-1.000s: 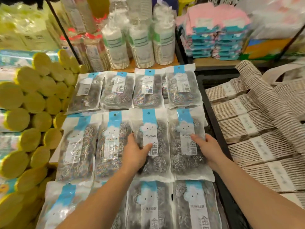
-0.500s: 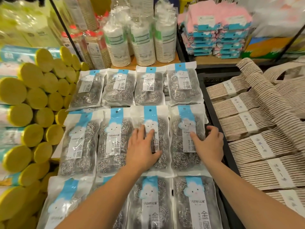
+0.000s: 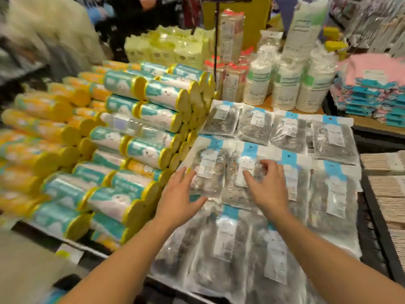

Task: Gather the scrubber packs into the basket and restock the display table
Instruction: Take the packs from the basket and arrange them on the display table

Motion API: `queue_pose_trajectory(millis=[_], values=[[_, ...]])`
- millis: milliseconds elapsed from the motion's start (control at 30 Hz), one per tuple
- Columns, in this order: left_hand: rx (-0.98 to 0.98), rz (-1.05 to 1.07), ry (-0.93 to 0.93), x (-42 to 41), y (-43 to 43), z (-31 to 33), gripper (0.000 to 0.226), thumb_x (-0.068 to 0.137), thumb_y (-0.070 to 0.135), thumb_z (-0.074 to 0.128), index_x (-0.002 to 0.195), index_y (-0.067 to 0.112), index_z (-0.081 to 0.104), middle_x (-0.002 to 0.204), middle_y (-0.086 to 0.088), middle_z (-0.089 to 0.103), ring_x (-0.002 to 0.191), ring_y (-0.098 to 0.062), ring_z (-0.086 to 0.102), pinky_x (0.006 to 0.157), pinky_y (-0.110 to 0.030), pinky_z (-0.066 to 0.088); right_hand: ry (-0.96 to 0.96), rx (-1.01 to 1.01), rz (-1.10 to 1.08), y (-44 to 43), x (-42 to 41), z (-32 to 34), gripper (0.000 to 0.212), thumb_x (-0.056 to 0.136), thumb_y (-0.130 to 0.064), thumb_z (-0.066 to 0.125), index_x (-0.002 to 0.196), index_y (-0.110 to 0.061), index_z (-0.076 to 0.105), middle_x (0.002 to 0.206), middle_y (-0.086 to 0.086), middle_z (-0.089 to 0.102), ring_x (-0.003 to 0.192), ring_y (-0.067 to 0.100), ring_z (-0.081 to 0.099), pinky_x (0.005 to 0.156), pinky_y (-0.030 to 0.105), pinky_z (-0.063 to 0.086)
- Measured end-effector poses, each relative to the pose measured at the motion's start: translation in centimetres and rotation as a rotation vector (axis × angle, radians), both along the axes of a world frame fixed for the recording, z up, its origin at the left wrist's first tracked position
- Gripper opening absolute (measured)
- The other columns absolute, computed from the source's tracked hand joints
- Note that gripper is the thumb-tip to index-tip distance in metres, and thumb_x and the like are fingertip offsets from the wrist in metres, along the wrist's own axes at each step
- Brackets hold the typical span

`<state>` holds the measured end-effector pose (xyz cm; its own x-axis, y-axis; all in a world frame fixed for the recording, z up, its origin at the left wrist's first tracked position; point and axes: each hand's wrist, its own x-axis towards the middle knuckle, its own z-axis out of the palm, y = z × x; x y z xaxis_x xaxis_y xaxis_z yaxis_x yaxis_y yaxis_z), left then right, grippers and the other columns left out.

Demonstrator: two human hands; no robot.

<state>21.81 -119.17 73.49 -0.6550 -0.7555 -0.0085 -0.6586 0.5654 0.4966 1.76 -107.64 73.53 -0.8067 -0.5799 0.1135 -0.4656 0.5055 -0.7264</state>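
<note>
Two bare forearms point(image 3: 135, 255) are reaching in from the bottom edge over the near row of scrubber packs point(image 3: 228, 244), which is lying flat in clear bags with blue header cards and showing heavy blur. Just beyond, the left grip point(image 3: 178, 199) is hovering with straight, spread fingers at the left edge of the leftmost middle-row pack point(image 3: 208, 170), its thumb pointing along that pack's lower edge; whether it is touching the bag I cannot tell. The right grip point(image 3: 266, 187) is spreading loosely bent fingers over the second middle-row pack point(image 3: 244, 170), fingertips at its white label, pinching nothing. The rest of the middle row of scrubber packs point(image 3: 333, 189) is running on to the right, side by side. Behind it the far row of scrubber packs point(image 3: 256, 126) is lying four across. To the left, rolls with yellow ends point(image 3: 142, 132) are sitting stacked on their sides, just beside the packs. To the right, beige bundles point(image 3: 390, 194) are lying beside a black wire rack point(image 3: 372, 229). Farther back, bagged stacks of paper cups point(image 3: 285, 88) are standing upright, pink and blue folded cloths point(image 3: 372, 91) are sitting piled on a wooden counter point(image 3: 370, 125) at the far right, and pale yellow packs point(image 3: 175, 47) are sitting behind the rolls
</note>
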Motion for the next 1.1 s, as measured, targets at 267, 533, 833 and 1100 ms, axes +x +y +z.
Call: queue_pose_trajectory(millis=[267, 533, 833, 1100], values=[[0.013, 0.540, 0.080, 35.9, -2.5, -0.6, 0.083, 0.076, 0.062, 0.059, 0.143, 0.014, 0.049, 0.148, -0.010, 0.045, 0.140, -0.028, 0.038, 0.117, -0.040, 0.030, -0.010, 0.006, 0.592, -10.2, 34.2, -1.4, 0.046, 0.087, -0.039, 0.069, 0.119, -0.010, 0.056, 0.110, 0.007, 0.054, 0.106, 0.026, 0.054, 0.089, 0.041, 0.047], [0.151, 0.868, 0.016, 58.8, 1.7, -8.7, 0.093, 0.067, 0.073, 0.042, 0.134, 0.010, 0.054, 0.131, -0.012, 0.057, 0.122, -0.031, 0.053, 0.101, -0.037, 0.043, -0.134, 0.227, 0.929, -10.0, 57.4, -9.8, 0.046, 0.087, -0.040, 0.069, 0.126, -0.021, 0.053, 0.116, -0.006, 0.054, 0.105, 0.012, 0.056, 0.080, 0.025, 0.043], [0.552, 0.919, -0.081, 62.6, 4.3, -29.9, 0.086, 0.075, 0.064, 0.056, 0.146, 0.017, 0.043, 0.145, -0.007, 0.047, 0.132, -0.027, 0.045, 0.103, -0.037, 0.044, -0.444, 0.838, 0.570, -5.0, 59.1, -33.4, 0.041, 0.087, -0.040, 0.070, 0.113, -0.014, 0.051, 0.099, 0.001, 0.061, 0.103, 0.028, 0.061, 0.077, 0.030, 0.037], [0.548, 0.805, -0.248, 58.5, 3.5, -43.8, 0.085, 0.078, 0.048, 0.076, 0.146, 0.013, 0.039, 0.143, -0.012, 0.044, 0.131, -0.033, 0.044, 0.101, -0.041, 0.043, -0.900, 1.026, 0.093, 0.0, 58.0, -49.9, 0.102, 0.065, -0.063, 0.074, 0.145, -0.016, 0.033, 0.119, 0.009, 0.059, 0.100, 0.029, 0.061, 0.073, 0.036, 0.050]])
